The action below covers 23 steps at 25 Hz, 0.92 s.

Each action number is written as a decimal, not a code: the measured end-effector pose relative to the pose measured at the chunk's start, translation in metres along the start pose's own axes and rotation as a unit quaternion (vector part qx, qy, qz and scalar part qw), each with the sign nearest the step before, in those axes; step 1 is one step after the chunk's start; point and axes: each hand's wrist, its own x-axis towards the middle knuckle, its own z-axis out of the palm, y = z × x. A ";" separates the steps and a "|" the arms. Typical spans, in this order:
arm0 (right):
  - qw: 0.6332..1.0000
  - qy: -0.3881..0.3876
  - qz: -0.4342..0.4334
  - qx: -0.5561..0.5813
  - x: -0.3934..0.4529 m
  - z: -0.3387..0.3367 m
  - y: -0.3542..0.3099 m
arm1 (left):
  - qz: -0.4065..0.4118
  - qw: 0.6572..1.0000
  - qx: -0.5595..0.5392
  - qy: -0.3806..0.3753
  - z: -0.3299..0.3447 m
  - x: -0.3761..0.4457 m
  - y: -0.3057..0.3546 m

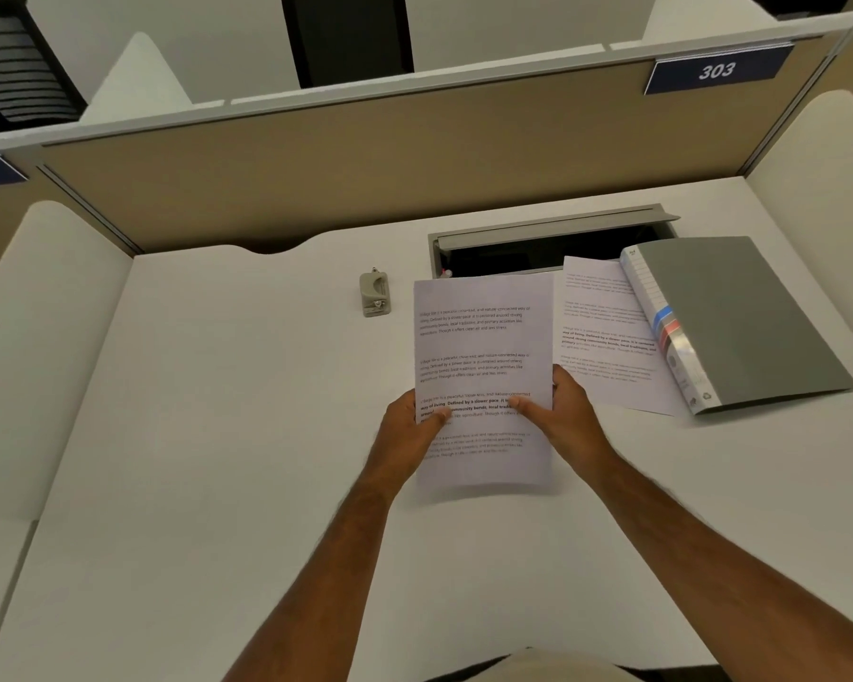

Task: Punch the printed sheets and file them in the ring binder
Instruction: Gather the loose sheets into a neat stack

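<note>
So both hands are on one printed sheet (481, 366): left hand (410, 430) pinches its left edge, right hand (565, 411) its right, held over the white desk (217, 435). Loads of bare desk to the left. One hole punch (375, 293) sits just beyond the sheet's far-left corner. One closed grey ring binder (730, 322) lies right, overlapping a second sheet (597, 332).

We see two bare forearms, no sleeves reaching the wrists, no watch or rings on the left hand (407, 425) or right hand (570, 415); a beige garment at the near edge.
</note>
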 end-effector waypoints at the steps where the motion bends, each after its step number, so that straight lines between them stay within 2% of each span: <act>1: 1.000 0.000 0.012 0.002 0.003 -0.001 0.004 | -0.003 1.000 0.001 -0.002 0.002 0.003 -0.002; 8: 0.994 -0.065 0.084 -0.034 0.016 -0.011 0.030 | -0.045 0.998 0.029 -0.022 0.011 0.013 -0.021; 10: 0.992 -0.055 0.092 -0.059 0.022 -0.016 0.038 | -0.061 0.998 0.026 -0.014 0.012 0.015 -0.024; 14: 0.984 -0.008 0.025 -0.178 0.040 -0.032 0.055 | -0.072 0.997 0.015 0.008 0.013 0.023 -0.032; 18: 0.943 0.037 -0.045 -0.327 0.061 -0.048 0.061 | -0.077 0.997 0.015 0.019 0.012 0.033 -0.036; 23: 0.892 0.022 0.025 -0.451 0.082 -0.060 0.066 | -0.092 0.995 0.021 0.025 0.011 0.041 -0.040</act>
